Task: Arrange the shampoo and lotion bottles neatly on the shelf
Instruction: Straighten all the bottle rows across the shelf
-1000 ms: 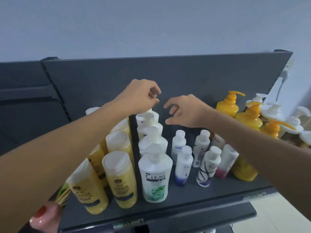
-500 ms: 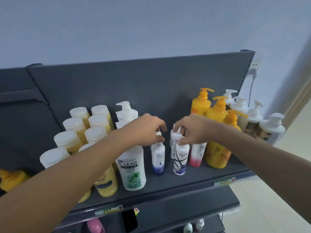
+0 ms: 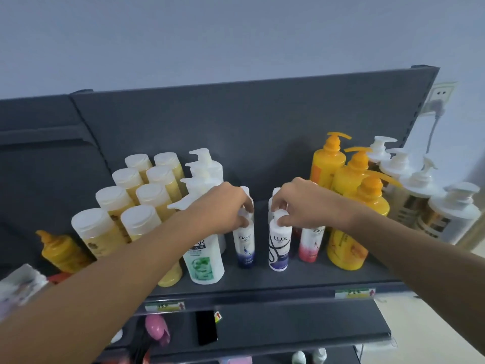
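Observation:
On the dark grey shelf [image 3: 262, 281] stand rows of bottles. My left hand [image 3: 223, 206] pinches the white cap of a small blue-bottomed Dove bottle [image 3: 246, 245]. My right hand [image 3: 301, 203] grips the cap of a small white Lux bottle [image 3: 279, 248] beside it. Both bottles stand upright at the front of two short rows of small bottles. A pink-bottomed Dove bottle [image 3: 311, 244] stands right of the Lux bottle. A white Clear pump bottle [image 3: 204, 261] stands left of the blue Dove, partly behind my left forearm.
Yellow cap bottles [image 3: 136, 200] fill the shelf's left part, orange pump bottles [image 3: 349, 206] and white pump bottles [image 3: 425, 195] the right. Another orange bottle [image 3: 61, 252] sits on the neighbouring shelf. A lower shelf [image 3: 288, 329] holds a black phone [image 3: 206, 328] and a pink item [image 3: 156, 328].
Both hands came down from the air above the bottles onto the caps of the two front small bottles. The camera pulled back and tilted, showing more of the shelf.

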The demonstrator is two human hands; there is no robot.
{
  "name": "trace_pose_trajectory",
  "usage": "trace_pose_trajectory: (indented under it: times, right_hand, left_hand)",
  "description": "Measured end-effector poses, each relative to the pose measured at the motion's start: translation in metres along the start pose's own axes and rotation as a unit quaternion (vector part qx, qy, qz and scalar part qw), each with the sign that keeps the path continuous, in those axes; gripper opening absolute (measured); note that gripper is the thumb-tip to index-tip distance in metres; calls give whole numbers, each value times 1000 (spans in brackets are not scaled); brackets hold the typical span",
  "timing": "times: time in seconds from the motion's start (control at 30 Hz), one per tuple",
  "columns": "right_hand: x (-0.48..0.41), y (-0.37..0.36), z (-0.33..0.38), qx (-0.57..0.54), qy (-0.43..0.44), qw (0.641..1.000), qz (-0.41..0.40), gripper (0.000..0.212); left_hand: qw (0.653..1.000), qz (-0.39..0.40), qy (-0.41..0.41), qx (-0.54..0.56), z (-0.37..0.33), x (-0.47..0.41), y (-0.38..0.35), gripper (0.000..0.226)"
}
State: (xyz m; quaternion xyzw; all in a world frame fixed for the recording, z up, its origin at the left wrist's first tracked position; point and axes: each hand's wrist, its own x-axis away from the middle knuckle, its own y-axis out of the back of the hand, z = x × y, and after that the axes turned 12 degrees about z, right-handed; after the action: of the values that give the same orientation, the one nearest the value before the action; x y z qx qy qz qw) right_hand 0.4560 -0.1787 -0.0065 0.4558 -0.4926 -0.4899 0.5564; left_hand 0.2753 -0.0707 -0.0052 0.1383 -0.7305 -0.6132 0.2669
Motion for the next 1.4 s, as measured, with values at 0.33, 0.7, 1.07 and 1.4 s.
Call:
trace_pose_trajectory:
  times: [0.33, 0.7, 1.07, 1.4]
  right_hand:
    - [-1, 0, -4, -10, -7, 1000, 3, 24]
    - [-11, 10, -7, -26, -16, 1000, -1, 30]
    - [-51, 8, -29, -13, -47, 998, 34, 38]
    - [-56, 1, -33, -46, -37, 998, 27, 31]
  left_hand:
    - [1000, 3, -15, -12, -4, 1, 3, 37]
    - [999, 35, -19, -3, 0, -4, 5, 38]
    - [998, -54, 10, -20, 22, -52, 24, 40]
    - [1000, -15, 19, -5, 26, -64, 9, 39]
